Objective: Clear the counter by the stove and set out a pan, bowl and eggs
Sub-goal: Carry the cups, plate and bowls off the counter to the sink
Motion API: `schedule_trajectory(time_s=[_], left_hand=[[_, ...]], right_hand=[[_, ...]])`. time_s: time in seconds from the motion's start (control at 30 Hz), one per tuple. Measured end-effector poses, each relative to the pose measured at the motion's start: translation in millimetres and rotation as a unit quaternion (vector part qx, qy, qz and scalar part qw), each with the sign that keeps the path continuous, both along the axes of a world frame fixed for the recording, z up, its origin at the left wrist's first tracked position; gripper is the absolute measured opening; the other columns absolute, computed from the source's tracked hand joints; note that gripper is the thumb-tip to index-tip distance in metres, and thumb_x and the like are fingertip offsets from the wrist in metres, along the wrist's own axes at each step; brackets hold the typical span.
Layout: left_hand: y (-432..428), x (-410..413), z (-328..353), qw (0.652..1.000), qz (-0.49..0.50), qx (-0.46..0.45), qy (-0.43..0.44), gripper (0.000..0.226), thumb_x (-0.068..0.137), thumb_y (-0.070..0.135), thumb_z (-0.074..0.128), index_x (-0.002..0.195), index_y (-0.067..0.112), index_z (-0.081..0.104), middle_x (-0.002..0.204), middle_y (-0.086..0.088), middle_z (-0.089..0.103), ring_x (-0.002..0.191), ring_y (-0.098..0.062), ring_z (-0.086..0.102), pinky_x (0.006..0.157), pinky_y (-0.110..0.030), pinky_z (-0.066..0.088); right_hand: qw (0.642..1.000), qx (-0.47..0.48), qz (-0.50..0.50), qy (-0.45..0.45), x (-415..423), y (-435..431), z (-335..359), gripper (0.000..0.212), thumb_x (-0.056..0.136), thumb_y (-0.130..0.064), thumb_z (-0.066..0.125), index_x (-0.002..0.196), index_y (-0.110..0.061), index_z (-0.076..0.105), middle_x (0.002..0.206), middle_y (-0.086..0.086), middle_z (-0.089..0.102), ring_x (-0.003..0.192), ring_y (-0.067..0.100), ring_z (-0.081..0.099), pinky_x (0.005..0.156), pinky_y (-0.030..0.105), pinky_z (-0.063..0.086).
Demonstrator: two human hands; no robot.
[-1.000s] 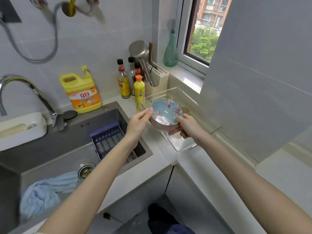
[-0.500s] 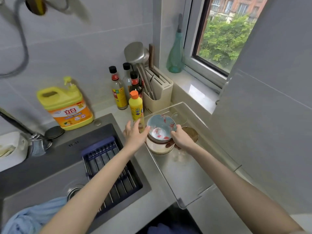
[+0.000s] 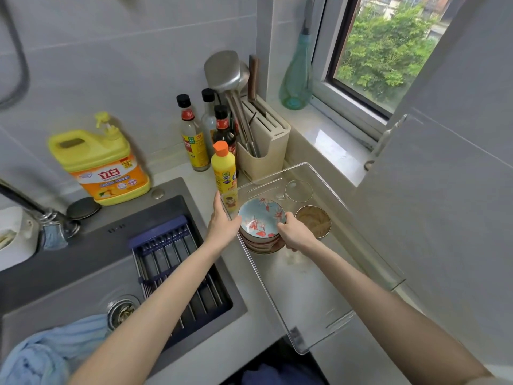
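blue floral bowl [image 3: 261, 218] atop bowl stack [image 3: 263, 244], gripped by left hand [image 3: 223, 227] and right hand [image 3: 295, 234].

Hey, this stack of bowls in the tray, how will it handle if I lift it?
Probably heavy for its size: the stack holds several nested bowls. Likely fragile and slippery, as the glaze looks glossy. The top bowl may slide if tilted, so the left hand and right hand at its sides seem wise.
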State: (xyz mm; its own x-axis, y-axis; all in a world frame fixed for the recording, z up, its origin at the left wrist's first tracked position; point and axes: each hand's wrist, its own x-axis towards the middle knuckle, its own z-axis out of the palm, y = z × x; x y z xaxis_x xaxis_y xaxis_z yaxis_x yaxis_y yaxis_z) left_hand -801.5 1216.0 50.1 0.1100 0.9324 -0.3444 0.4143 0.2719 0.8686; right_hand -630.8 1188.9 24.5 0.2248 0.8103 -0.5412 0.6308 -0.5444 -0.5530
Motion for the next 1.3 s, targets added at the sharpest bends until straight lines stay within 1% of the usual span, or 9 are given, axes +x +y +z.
schedule_trajectory(time_s=[0.2, 0.33, 0.57, 0.63, 0.73, 0.9, 1.0, 1.17, 1.3], left_hand=[[-2.5, -0.1, -1.8, 1.0, 0.01, -0.011, -0.008, 0.081, 0.093, 0.026, 0.058, 0.152, 0.027, 0.003, 0.156, -0.002, 0.025, 0.143, -0.022, 0.025, 0.113, -0.042, 0.026], [-8.9, 1.0, -0.3, 0.999, 0.024, -0.011, -0.018, 0.076, 0.094, 0.025, 0.055, 0.152, 0.027, 0.005, 0.156, -0.002, 0.025, 0.143, -0.021, 0.025, 0.112, -0.04, 0.027], [-32.9, -11.2, 10.7, 0.999, 0.018, -0.021, -0.025, 0.074, 0.092, 0.035, 0.056, 0.151, 0.027, 0.012, 0.146, -0.007, 0.04, 0.128, -0.024, 0.046, 0.105, -0.048, 0.041], [-42.8, -17.7, 16.5, 0.999, 0.018, -0.011, -0.029, 0.069, 0.093, 0.031, 0.055, 0.15, 0.026, 0.016, 0.144, -0.006, 0.042, 0.125, -0.023, 0.047, 0.105, -0.047, 0.041], [-65.6, -30.0, 26.4, 1.0, 0.017, 0.017, -0.02, 0.062, 0.094, 0.028, 0.052, 0.149, 0.024, 0.022, 0.145, -0.005, 0.04, 0.128, -0.023, 0.044, 0.107, -0.044, 0.039], [-122.0, -54.4, 47.1, 0.997, -0.018, 0.054, -0.049, 0.047, 0.097, 0.021, 0.047, 0.142, 0.018, 0.037, 0.137, -0.005, 0.048, 0.12, -0.015, 0.047, 0.105, -0.043, 0.041], [-162.0, -67.9, 56.7, 0.994, -0.057, 0.071, -0.065, 0.037, 0.096, 0.014, 0.045, 0.132, 0.016, 0.048, 0.127, -0.004, 0.058, 0.116, -0.019, 0.054, 0.102, -0.042, 0.044], [-229.4, -75.5, 68.3, 0.985, -0.134, 0.047, -0.098, 0.03, 0.096, 0.013, 0.044, 0.124, 0.016, 0.054, 0.113, 0.0, 0.065, 0.092, -0.015, 0.06, 0.082, -0.029, 0.048], [-287.0, -71.4, 67.7, 0.973, -0.209, 0.012, -0.1, 0.024, 0.095, 0.014, 0.047, 0.117, 0.018, 0.057, 0.108, -0.001, 0.065, 0.079, -0.006, 0.06, 0.079, -0.025, 0.046]], right_hand=[[0.999, 0.002, 0.002, -0.036, 0.3, 1.0, -8.2, 0.038, 0.092, -0.026, 0.036, 0.128, -0.014, 0.039, 0.109, 0.013, 0.06, 0.083, 0.029, 0.053, 0.078, 0.04, 0.049], [0.999, 0.019, -0.002, -0.049, 1.5, -1.7, -5.3, 0.037, 0.092, -0.033, 0.042, 0.125, -0.015, 0.043, 0.113, 0.011, 0.063, 0.091, 0.03, 0.062, 0.084, 0.045, 0.055], [0.995, 0.075, -0.024, -0.056, 0.7, -27.3, 16.6, 0.051, 0.09, -0.035, 0.045, 0.137, -0.022, 0.031, 0.1, 0.007, 0.071, 0.091, 0.03, 0.065, 0.084, 0.045, 0.054], [0.993, 0.102, -0.039, -0.034, -0.9, -40.7, 29.3, 0.054, 0.09, -0.033, 0.045, 0.14, -0.022, 0.03, 0.094, 0.004, 0.072, 0.075, 0.025, 0.064, 0.079, 0.041, 0.055], [0.99, 0.125, -0.057, 0.005, -9.5, -74.3, 55.3, 0.051, 0.094, -0.032, 0.047, 0.14, -0.02, 0.03, 0.082, -0.002, 0.072, 0.056, 0.018, 0.061, 0.059, 0.03, 0.051], [0.973, 0.142, -0.124, 0.131, -31.4, -145.4, 89.9, 0.048, 0.095, -0.026, 0.051, 0.14, -0.018, 0.035, 0.097, 0.004, 0.07, 0.063, 0.017, 0.06, 0.063, 0.028, 0.047], [0.957, 0.161, -0.159, 0.18, -48.2, -196.8, 105.1, 0.039, 0.096, -0.023, 0.051, 0.134, -0.018, 0.041, 0.098, 0.003, 0.069, 0.065, 0.017, 0.059, 0.064, 0.028, 0.048], [0.943, 0.177, -0.217, 0.182, -69.0, -284.8, 113.6, 0.03, 0.096, -0.023, 0.05, 0.125, -0.018, 0.052, 0.097, 0.001, 0.07, 0.072, 0.019, 0.061, 0.068, 0.029, 0.05], [0.932, 0.169, -0.273, 0.17, -77.8, -361.4, 108.1, 0.026, 0.098, -0.023, 0.048, 0.121, -0.017, 0.057, 0.098, 0.001, 0.07, 0.072, 0.019, 0.061, 0.068, 0.029, 0.049]])
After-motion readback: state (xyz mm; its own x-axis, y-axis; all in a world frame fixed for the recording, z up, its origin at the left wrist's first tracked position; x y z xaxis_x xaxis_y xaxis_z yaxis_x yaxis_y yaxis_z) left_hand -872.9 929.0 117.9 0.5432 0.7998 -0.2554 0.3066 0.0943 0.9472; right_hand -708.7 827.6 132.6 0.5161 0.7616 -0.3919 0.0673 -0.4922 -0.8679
